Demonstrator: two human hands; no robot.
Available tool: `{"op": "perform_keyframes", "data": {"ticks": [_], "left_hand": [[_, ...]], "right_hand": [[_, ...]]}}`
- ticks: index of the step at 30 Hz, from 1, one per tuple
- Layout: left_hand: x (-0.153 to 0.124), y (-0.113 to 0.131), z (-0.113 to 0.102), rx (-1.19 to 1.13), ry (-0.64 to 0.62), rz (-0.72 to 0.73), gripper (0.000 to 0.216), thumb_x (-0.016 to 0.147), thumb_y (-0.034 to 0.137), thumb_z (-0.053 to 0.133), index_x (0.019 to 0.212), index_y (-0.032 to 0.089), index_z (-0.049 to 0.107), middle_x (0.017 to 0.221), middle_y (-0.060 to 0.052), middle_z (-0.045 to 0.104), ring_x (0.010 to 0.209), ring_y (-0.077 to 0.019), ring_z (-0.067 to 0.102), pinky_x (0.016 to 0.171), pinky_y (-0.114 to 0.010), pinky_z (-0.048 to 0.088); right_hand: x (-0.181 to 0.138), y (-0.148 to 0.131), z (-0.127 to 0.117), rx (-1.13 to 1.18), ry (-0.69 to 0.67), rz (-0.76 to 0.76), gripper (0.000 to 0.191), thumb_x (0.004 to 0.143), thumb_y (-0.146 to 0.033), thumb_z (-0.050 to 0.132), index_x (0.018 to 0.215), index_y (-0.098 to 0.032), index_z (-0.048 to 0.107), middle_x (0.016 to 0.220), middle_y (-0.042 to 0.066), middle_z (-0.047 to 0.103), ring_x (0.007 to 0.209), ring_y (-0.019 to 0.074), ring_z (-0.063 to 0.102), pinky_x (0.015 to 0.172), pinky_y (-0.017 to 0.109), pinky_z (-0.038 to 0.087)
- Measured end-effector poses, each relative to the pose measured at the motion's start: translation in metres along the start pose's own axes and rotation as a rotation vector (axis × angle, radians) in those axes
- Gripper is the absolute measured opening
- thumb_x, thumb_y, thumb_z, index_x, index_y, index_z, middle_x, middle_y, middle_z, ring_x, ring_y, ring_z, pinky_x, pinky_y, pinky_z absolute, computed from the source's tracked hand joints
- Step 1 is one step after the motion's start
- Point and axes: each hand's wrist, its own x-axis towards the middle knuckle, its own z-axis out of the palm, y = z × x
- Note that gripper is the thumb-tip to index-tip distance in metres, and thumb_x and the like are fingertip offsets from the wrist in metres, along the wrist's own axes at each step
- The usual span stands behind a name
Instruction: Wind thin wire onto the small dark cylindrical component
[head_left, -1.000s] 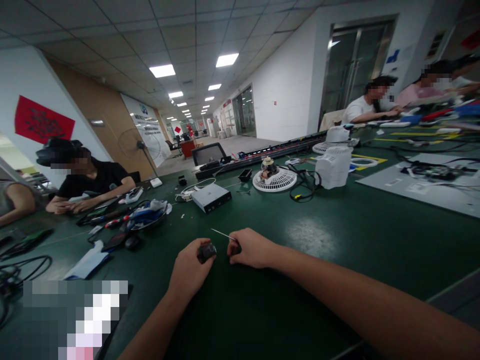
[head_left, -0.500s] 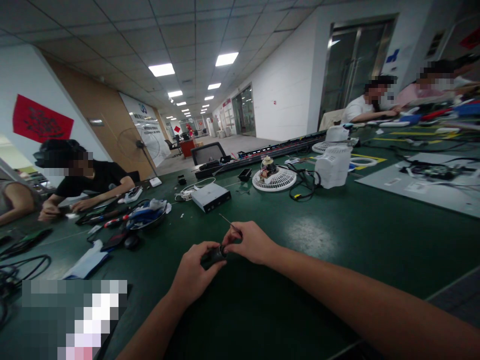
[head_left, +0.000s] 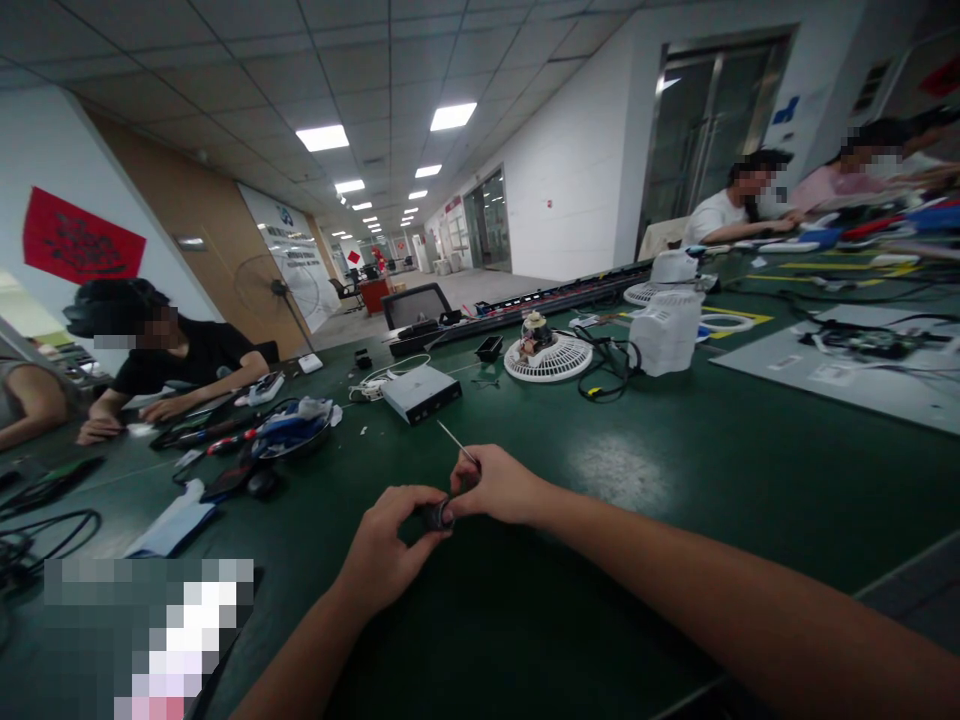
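Observation:
My left hand (head_left: 384,548) is closed around a small dark cylindrical part (head_left: 436,516), gripped between thumb and fingers above the green tabletop. Its near end is turned toward my right hand (head_left: 504,486). That hand is closed too, with a thin metal rod-like tool (head_left: 454,438) sticking out of it up and to the left. The rest of the tool is hidden in the hand. My right thumb and fingertips meet the end of the dark part, and what they do inside it is too small to make out.
Beyond my hands lies a grey box-shaped drive (head_left: 420,392), with a white round fan grille (head_left: 547,358) and a white housing (head_left: 664,335) to its right. A bowl of cloths (head_left: 300,430) and tools lie left. A person (head_left: 180,370) sits at the left; others sit far right.
The dark part has turned slightly in my left hand, showing less of its length. My right hand has shifted a little, its fingers still at the part's end, and the rod shows more.

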Motion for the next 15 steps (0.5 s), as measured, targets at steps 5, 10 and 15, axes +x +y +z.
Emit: {"op": "perform_keyframes", "data": {"ticks": [5,10,15], "left_hand": [[-0.002,0.002,0.001,-0.039,0.021,0.023,0.025,0.081,0.026,0.067,0.106,0.024,0.064,0.104,-0.006,0.07,0.097,-0.022,0.065,0.087,-0.038,0.053],[0.002,0.003,0.002,0.001,0.071,-0.05,0.025,0.079,0.025,0.067,0.103,0.023,0.063,0.099,-0.004,0.071,0.091,-0.021,0.066,0.082,-0.035,0.053],[0.007,-0.001,0.001,0.129,0.143,-0.207,0.022,0.077,0.028,0.067,0.097,0.022,0.063,0.087,-0.002,0.071,0.078,-0.0204,0.067,0.071,-0.033,0.052]], "right_hand": [[0.001,0.001,0.01,0.198,-0.053,0.146,0.04,0.058,-0.015,0.077,0.069,-0.02,0.039,0.066,-0.006,0.058,0.05,0.0081,0.052,0.048,0.021,0.04],[0.0,-0.001,0.011,-0.235,-0.003,0.099,0.029,0.072,-0.033,0.073,0.073,-0.019,0.048,0.065,-0.004,0.055,0.056,0.0096,0.05,0.05,0.021,0.036],[-0.005,-0.009,-0.016,-0.823,0.134,-0.106,0.021,0.091,-0.03,0.051,0.105,-0.017,0.057,0.087,0.006,0.066,0.073,0.0174,0.057,0.063,0.028,0.039]]}}
